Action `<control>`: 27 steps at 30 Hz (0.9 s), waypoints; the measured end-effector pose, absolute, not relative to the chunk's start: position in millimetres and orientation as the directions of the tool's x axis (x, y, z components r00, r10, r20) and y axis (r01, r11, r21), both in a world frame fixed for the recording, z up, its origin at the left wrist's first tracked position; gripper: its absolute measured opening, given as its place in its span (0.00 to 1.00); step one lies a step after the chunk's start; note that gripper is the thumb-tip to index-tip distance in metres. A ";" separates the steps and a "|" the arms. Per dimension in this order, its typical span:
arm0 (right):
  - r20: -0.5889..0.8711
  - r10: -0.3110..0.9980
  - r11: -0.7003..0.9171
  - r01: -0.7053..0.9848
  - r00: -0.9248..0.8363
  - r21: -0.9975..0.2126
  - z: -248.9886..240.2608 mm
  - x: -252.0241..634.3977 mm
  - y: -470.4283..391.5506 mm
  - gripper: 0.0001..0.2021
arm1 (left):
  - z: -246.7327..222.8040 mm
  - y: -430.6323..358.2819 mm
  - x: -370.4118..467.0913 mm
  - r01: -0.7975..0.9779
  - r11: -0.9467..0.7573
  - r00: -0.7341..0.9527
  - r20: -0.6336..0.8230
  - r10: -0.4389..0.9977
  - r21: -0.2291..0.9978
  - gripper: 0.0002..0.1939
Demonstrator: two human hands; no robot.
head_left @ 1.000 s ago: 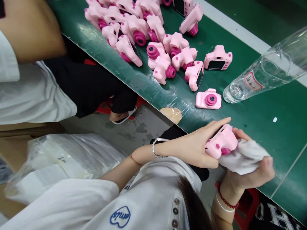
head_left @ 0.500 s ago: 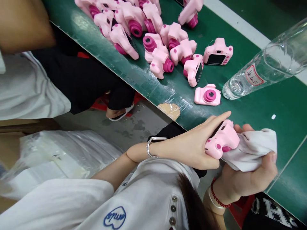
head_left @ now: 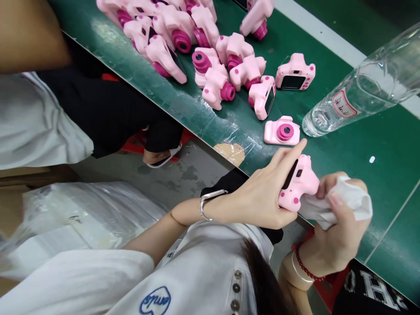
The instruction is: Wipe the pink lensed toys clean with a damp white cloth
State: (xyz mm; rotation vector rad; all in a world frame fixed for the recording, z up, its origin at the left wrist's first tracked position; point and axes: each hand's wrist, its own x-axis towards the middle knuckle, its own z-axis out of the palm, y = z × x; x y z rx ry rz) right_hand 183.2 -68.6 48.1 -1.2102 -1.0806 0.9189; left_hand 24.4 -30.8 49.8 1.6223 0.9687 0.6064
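A pink toy camera [head_left: 300,181] is held by my left hand [head_left: 267,192], my fingers and thumb around one end of its body. Its dark screen is partly covered by my fingers, and its top and back edge show. My right hand [head_left: 344,227] is closed on a crumpled white cloth [head_left: 351,199], just right of the camera. Whether the cloth touches the camera's lens side I cannot tell. Another pink toy camera [head_left: 282,131] with a magenta lens stands on the green table [head_left: 344,151], just beyond my left fingertips.
Several more pink toy cameras [head_left: 215,87] stand and lie crowded at upper left. A clear bottle [head_left: 344,103] with a red-edged label rises at right. A small white piece [head_left: 372,159] lies on the table. Another person's dark-trousered leg [head_left: 131,109] and a plastic-wrapped bundle [head_left: 95,214] are at left.
The held camera has turned and moved slightly up and left, so more of its back shows. My right hand has bunched the cloth up more and turned, its thumb now over it.
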 end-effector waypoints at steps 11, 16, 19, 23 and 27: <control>0.587 0.799 0.380 0.648 0.130 -0.660 45.7 187.9 -78.9 0.28 | 51.2 -28.3 21.1 0.093 0.126 0.629 -0.157 0.762 0.988 0.58; 0.636 0.770 0.436 0.695 0.039 -0.572 37.1 191.6 -75.4 0.30 | 45.9 -28.5 25.4 0.166 0.074 0.600 -0.160 0.784 0.983 0.59; 0.760 0.648 0.455 0.775 0.050 -0.439 21.5 184.0 -71.6 0.23 | 45.3 -29.6 29.5 0.167 0.105 0.605 -0.186 0.774 0.980 0.58; 0.763 0.578 0.419 0.697 0.290 -0.583 11.8 170.8 -65.2 0.05 | 46.1 -31.6 32.2 0.148 0.103 0.617 -0.173 0.768 0.984 0.58; 0.433 0.709 0.377 0.220 0.557 -0.900 26.2 167.0 -62.1 0.08 | 44.6 -31.7 30.4 0.163 -0.019 0.597 -0.083 0.798 0.986 0.59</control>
